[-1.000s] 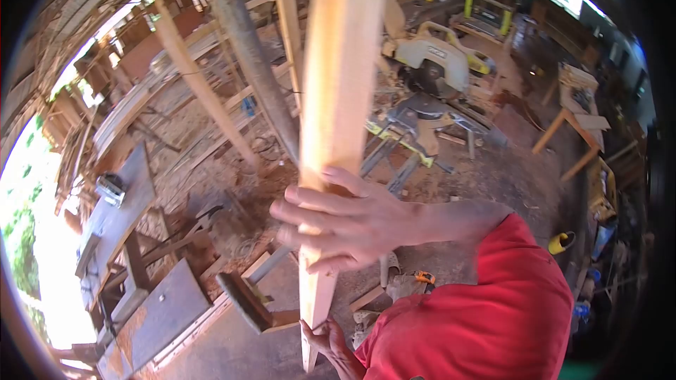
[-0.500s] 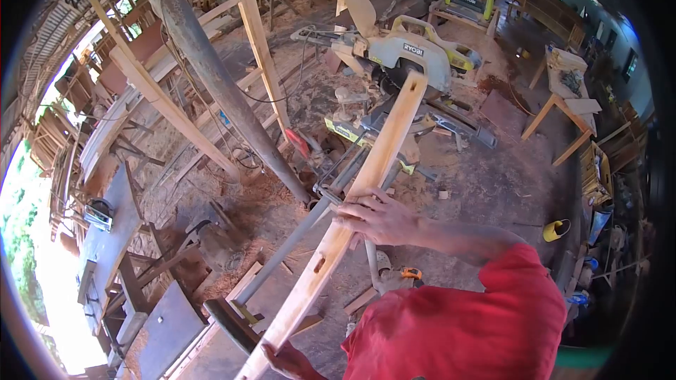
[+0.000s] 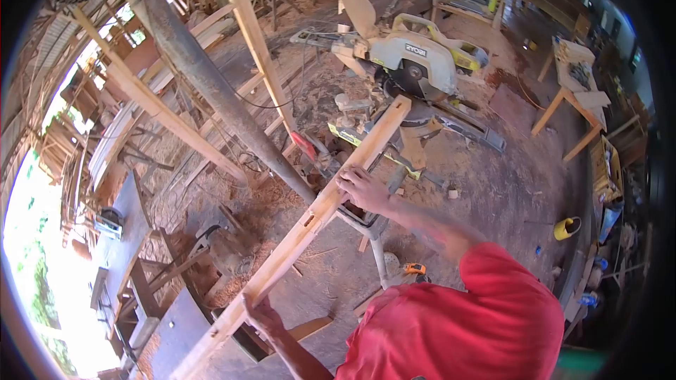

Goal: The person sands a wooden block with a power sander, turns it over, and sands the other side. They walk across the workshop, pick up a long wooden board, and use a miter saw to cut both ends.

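A long wooden beam (image 3: pixel 289 239) with slots cut in it runs diagonally from the lower left up toward the middle. My right hand (image 3: pixel 362 188) rests over its upper half, fingers curled on the far edge. Farther down, my left hand (image 3: pixel 262 315) grips the beam from its near side, the fingers partly hidden beneath. The beam's upper end is in front of a Ryobi mitre saw (image 3: pixel 415 53), whose round blade shows; contact between them cannot be made out. A metal support stand (image 3: pixel 359 219) is under the beam's middle.
A slanting metal pole (image 3: pixel 211 77) and upright timbers (image 3: pixel 257 35) rise at the left. Dark panels (image 3: pixel 172 331) lie lower left. An orange tape measure (image 3: pixel 415 268) is near my red shirt. A yellow bucket (image 3: pixel 565 229) and a wooden workbench (image 3: pixel 574 70) are at the right.
The beam has shifted down and to the left, its upper end now lower in view. My left hand has moved up and is more visible; my right hand has moved slightly up and left.
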Available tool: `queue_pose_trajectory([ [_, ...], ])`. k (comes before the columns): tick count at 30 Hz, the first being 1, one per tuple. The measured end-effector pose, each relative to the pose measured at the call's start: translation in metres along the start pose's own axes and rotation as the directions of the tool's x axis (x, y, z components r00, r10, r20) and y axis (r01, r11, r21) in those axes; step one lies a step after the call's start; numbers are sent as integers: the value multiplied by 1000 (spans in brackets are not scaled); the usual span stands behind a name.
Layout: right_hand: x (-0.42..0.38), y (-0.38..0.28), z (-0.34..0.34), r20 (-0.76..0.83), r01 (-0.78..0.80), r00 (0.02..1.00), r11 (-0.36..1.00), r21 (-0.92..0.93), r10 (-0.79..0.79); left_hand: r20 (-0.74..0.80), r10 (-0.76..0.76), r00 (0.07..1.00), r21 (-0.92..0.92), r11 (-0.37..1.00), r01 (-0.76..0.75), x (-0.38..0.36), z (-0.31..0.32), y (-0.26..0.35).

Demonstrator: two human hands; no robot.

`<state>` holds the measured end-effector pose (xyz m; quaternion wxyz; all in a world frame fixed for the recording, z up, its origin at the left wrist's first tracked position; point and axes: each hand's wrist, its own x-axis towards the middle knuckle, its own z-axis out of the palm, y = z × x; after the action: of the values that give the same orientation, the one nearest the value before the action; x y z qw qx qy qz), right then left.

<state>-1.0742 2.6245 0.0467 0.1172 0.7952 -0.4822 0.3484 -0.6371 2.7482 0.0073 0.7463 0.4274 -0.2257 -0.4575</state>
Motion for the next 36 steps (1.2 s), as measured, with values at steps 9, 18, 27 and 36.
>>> queue_pose_trajectory([
  [9,10,36,10,150,99,985,988,-121,-80,-125,-166,978,-79,985,157,-3,68,9],
  [18,14,40,-15,209,25,978,976,-217,21,-177,-253,951,31,965,262,-16,88,1],
  [27,9,41,-13,184,150,978,940,-305,-96,607,-33,794,668,562,-488,-83,244,-15],
  [36,-35,190,-213,149,47,987,995,84,-59,807,-228,545,520,-162,-839,-25,439,-197],
])
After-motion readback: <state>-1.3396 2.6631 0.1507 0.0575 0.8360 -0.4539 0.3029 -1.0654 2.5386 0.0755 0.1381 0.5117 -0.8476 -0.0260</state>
